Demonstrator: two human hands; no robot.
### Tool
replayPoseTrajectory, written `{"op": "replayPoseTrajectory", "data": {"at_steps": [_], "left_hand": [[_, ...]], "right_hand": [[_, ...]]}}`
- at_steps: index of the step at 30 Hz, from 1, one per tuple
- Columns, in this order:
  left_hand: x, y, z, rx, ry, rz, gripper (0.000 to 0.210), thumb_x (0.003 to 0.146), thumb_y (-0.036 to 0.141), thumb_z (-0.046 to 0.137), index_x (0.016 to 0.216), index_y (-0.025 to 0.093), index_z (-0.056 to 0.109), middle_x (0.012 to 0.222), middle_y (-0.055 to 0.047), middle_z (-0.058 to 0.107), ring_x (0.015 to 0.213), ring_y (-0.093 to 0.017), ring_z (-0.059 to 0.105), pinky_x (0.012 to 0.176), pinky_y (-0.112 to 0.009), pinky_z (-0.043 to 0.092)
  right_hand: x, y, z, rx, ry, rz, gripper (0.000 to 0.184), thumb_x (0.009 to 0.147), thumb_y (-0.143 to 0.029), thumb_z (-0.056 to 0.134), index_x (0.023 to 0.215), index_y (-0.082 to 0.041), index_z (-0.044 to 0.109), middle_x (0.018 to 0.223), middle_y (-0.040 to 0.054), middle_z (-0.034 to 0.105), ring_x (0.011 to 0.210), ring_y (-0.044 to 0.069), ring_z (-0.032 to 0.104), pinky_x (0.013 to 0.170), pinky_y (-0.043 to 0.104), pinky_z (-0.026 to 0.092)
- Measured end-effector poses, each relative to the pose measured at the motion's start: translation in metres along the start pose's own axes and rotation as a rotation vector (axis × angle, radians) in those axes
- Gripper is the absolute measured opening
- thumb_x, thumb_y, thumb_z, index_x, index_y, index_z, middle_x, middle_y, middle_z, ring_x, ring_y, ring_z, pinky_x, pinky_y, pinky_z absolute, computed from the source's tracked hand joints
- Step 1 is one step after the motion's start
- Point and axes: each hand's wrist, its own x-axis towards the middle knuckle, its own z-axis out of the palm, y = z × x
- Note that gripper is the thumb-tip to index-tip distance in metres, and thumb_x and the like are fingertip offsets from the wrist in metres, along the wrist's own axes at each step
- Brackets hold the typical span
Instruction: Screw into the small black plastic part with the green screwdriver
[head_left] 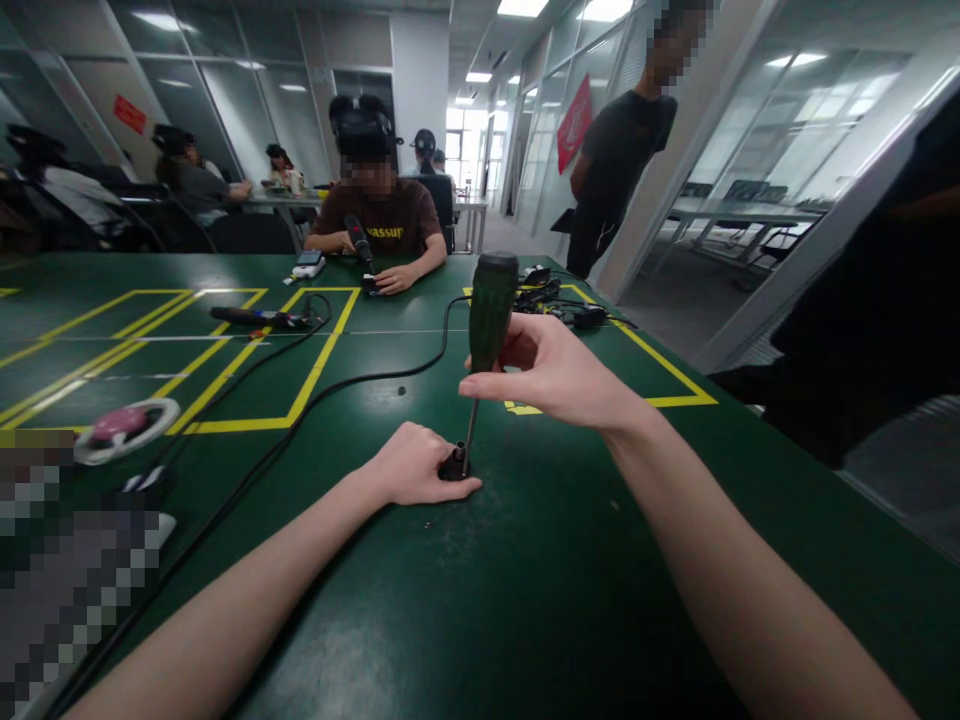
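Observation:
My right hand [551, 372] is closed around the lower part of a screwdriver's dark green handle, thumb and fingers pinching it. The screwdriver [493, 305] stands nearly upright, its thin shaft pointing down. Its tip meets a small black plastic part [454, 464] with a short round post, lying on the green table. My left hand [415, 465] grips that part from the left, thumb along its near side and fingers partly hidden behind it. What the tip sits in is too small to make out.
A black cable [337, 383] crosses the green table [570, 580]. Yellow tape outlines areas; a pile of black parts [551, 298] lies at the far right. A black power tool [259, 317] rests at the left. Opposite, a co-worker [379, 215] holds an electric screwdriver [359, 243].

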Motion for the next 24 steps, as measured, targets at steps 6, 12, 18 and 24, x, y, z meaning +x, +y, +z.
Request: {"op": "replayPoseTrajectory", "data": {"at_steps": [6, 12, 18, 24], "left_hand": [[0.000, 0.000, 0.000, 0.018, 0.010, -0.006, 0.064, 0.092, 0.064, 0.054, 0.049, 0.017, 0.056, 0.049, -0.005, 0.061, 0.044, -0.011, 0.048, 0.053, -0.028, 0.019], [0.001, -0.001, 0.000, 0.014, 0.015, -0.001, 0.066, 0.092, 0.065, 0.053, 0.047, 0.017, 0.053, 0.047, -0.003, 0.057, 0.042, -0.010, 0.044, 0.053, -0.029, 0.018], [0.001, -0.001, -0.002, 0.003, 0.018, 0.002, 0.067, 0.092, 0.066, 0.053, 0.046, 0.017, 0.051, 0.045, -0.003, 0.054, 0.041, -0.010, 0.041, 0.053, -0.029, 0.018], [-0.001, -0.003, 0.000, -0.006, 0.023, 0.011, 0.060, 0.092, 0.061, 0.059, 0.052, 0.017, 0.050, 0.046, 0.004, 0.046, 0.044, -0.007, 0.033, 0.052, -0.025, 0.023]], "right_hand": [[-0.001, -0.005, -0.002, 0.013, -0.091, 0.023, 0.033, 0.077, -0.038, 0.088, 0.090, -0.014, 0.069, 0.067, -0.0053, 0.049, 0.060, 0.008, 0.039, 0.053, 0.023, 0.031], [-0.001, -0.009, -0.003, -0.006, -0.122, 0.029, 0.020, 0.081, -0.029, 0.077, 0.093, -0.013, 0.071, 0.081, 0.0003, 0.062, 0.069, 0.011, 0.050, 0.061, 0.024, 0.040], [-0.001, -0.010, 0.001, -0.057, -0.077, 0.034, 0.029, 0.079, -0.040, 0.081, 0.087, -0.014, 0.069, 0.080, 0.0008, 0.061, 0.068, 0.011, 0.049, 0.059, 0.025, 0.037], [-0.002, -0.011, 0.008, -0.224, -0.035, -0.003, 0.030, 0.086, -0.043, 0.075, 0.083, -0.014, 0.069, 0.073, 0.0002, 0.060, 0.064, 0.011, 0.049, 0.058, 0.026, 0.034]]}}
